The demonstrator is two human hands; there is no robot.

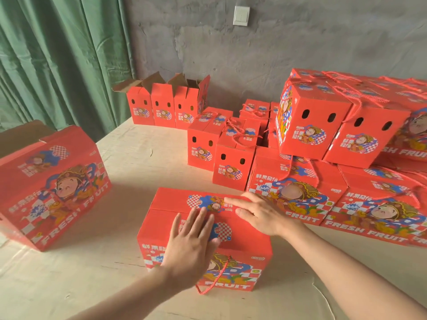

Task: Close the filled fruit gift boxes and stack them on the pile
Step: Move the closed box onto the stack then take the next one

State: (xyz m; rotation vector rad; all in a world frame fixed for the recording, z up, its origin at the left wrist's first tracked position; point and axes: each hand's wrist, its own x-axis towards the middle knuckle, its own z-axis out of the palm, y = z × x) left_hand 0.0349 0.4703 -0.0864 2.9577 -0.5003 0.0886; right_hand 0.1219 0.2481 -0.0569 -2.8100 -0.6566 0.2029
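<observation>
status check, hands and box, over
Left hand and right hand flat, open, on red gift box top flaps. Flaps down. Pile to the right, path clear.

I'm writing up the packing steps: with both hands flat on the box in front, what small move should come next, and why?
Probably grip the box by its sides and lift it toward the pile on the right. Its top flaps already lie flat under the open left hand and right hand, so it looks closed, and its rope handle hangs loose down the front.

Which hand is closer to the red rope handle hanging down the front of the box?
Left. The left hand lies flat on the red cardboard box just above the red rope handle; the right hand rests farther back.
</observation>
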